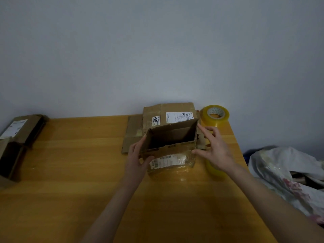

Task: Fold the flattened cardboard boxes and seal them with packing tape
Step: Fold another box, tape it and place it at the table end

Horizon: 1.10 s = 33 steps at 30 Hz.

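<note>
A brown open box (169, 159) stands in the middle of the wooden table (70, 172). Its top is open and you can see the dark inside. Shiny tape and a white sticker with black lines cover its front side.

The left hand (136, 158) holds the box at its left front corner. The thumb lies on the front side and the fingers wrap round the left side, so this hand is clamped on the box.

The right hand (215, 148) is at the right side of the box. Its fingers are spread apart and mostly straight. The thumb tip touches the front right corner, and the first finger reaches up near the top right corner. It touches the box but does not squeeze it.

Just behind the box lie the flat boxes (175, 111), up against the grey wall (157, 50). One has a sticker (156, 120) that says 4292.

A tape roll (214, 115), see-through and yellowish, stands at the back right of the table, just beside the flat boxes. Something else yellow peeks out under the right wrist, but it is too hidden to tell what it is.

At the far left edge of the table sit two more boxes (22, 128), well apart from the hands. A crumpled white bag (289, 169) lies off the table on the right
</note>
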Tool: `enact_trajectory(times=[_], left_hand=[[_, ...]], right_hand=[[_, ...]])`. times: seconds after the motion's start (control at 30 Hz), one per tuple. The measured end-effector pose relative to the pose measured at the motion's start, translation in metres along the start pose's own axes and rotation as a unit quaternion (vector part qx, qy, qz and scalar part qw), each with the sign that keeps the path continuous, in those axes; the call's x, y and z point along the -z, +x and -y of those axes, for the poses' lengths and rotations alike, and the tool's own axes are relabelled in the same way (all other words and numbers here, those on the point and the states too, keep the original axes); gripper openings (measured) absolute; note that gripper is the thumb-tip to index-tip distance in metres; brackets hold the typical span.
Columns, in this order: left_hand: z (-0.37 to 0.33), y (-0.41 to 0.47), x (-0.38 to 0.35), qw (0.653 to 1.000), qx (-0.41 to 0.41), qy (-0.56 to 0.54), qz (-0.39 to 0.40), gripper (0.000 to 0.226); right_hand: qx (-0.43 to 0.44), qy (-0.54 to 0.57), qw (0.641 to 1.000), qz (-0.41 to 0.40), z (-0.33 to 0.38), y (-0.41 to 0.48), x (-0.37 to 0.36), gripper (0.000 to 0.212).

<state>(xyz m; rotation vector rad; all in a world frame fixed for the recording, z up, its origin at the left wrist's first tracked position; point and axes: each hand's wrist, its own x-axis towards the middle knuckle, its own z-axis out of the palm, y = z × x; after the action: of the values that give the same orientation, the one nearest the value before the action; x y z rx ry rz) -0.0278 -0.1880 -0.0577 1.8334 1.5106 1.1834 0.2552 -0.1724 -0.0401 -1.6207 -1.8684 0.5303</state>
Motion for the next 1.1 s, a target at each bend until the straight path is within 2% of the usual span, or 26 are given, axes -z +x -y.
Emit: enact_trajectory(times=[0.1,0.17,0.37,0.53,0.7,0.8,0.83,0.97,1.1], left_hand=[[-0.003,0.007,0.003,0.994,-0.076,0.079,-0.003,0.045],[-0.006,0.011,0.007,0.990,-0.091,0.108,-0.007,0.029],[-0.003,0.010,0.013,0.968,-0.179,0.178,-0.012,0.020],[-0.008,0.013,0.001,0.962,-0.175,0.205,-0.038,0.024],[-0.010,0.021,0.005,0.972,-0.166,0.164,-0.002,0.023],[-0.012,0.019,0.005,0.973,-0.173,0.145,0.050,0.019],[-0.012,0.018,0.006,0.974,-0.169,0.135,0.070,0.018],[-0.007,0.021,0.017,0.977,-0.142,0.120,0.105,0.015],[-0.010,0.022,0.014,0.983,-0.061,0.120,0.124,0.018]], right_hand=[[0.038,-0.026,0.999,0.017,0.003,0.004,0.005,0.085],[0.045,-0.041,0.998,0.011,0.010,0.008,0.007,0.072],[0.076,-0.106,0.991,0.042,0.021,0.009,0.017,0.058],[0.121,-0.122,0.983,0.060,0.029,0.006,0.016,0.059],[0.100,-0.155,0.977,0.105,0.039,0.015,0.018,0.066],[0.153,-0.221,0.950,0.162,0.049,0.017,0.008,0.057],[0.150,-0.211,0.950,0.178,0.051,0.017,0.004,0.055],[0.039,-0.067,0.979,0.190,0.049,0.024,0.016,0.069],[0.031,-0.094,0.976,0.194,0.034,0.023,0.019,0.050]])
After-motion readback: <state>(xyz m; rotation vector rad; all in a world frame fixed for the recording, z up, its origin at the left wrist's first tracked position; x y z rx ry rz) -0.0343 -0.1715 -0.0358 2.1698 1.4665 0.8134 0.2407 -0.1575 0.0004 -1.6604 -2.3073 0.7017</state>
